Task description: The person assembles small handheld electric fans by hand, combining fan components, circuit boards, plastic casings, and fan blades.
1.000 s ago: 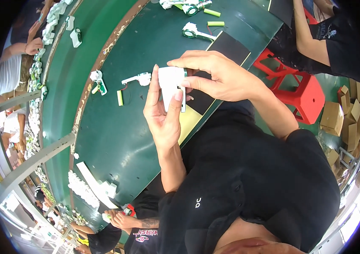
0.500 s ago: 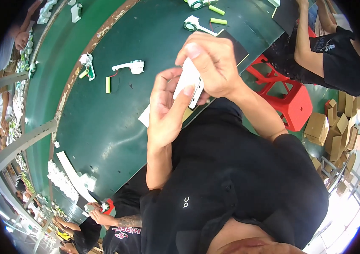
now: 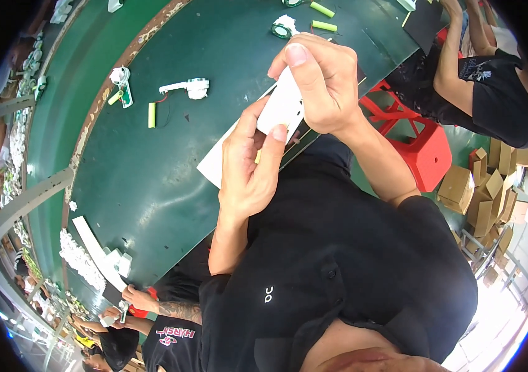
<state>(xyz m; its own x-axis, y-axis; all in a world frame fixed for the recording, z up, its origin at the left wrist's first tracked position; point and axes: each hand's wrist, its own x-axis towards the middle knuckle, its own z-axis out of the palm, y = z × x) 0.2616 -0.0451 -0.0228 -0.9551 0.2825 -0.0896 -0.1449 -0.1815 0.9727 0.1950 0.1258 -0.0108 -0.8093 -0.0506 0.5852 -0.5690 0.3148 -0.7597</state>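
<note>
Single fisheye view from wearer's head, facing down; hands (image 3: 326, 84) near, mid-frame; surface (image 3: 146, 161) behind, edges bowed toward rim.

Watching over the feed, I've got a white casing (image 3: 281, 105) mid-frame, the left hand (image 3: 248, 164) gripping its lower end and the right hand (image 3: 326, 84) curled round the top. Left of that on the green table (image 3: 152, 161) there's a white part (image 3: 197, 88), wired to a yellow-green cylinder (image 3: 151, 115). I can also see a red stool (image 3: 428, 158) and cardboard boxes (image 3: 456, 189) over at the right, plus a co-worker's black shirt (image 3: 502, 93) upper right.
</note>
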